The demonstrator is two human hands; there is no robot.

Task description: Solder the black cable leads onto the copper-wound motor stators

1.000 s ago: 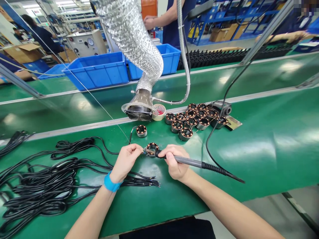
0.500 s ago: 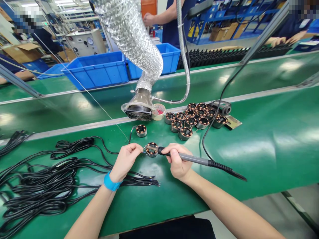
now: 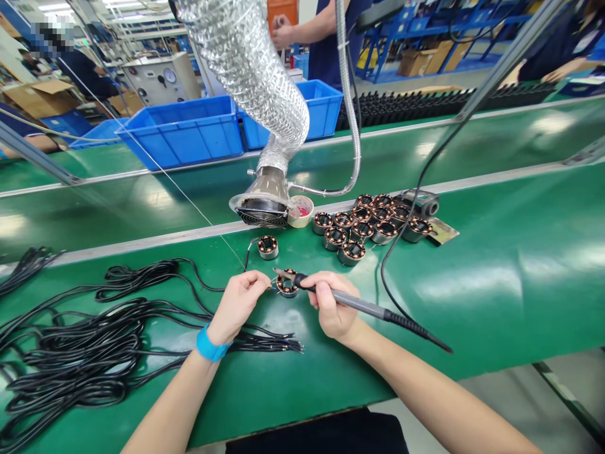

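Observation:
My right hand is closed around the grey handle of a soldering iron. The iron's tip points left, over the upper left rim of a copper-wound motor stator lying on the green bench. Beside that stator, my left hand pinches thin wire ends at its left edge; exactly how many is hidden by the fingers. A pale thin strand slants down from the upper left to the left hand. Just behind sits another stator with a black cable attached.
Bundled black cables cover the left of the bench. Several stators cluster at the back right near a grey holder. A fume extractor hangs above, beside a small round tub. Blue bins and co-workers are beyond.
The soldering iron has shifted slightly left and its tip has risen to the stator's upper left rim. My left hand stays in place with the wires.

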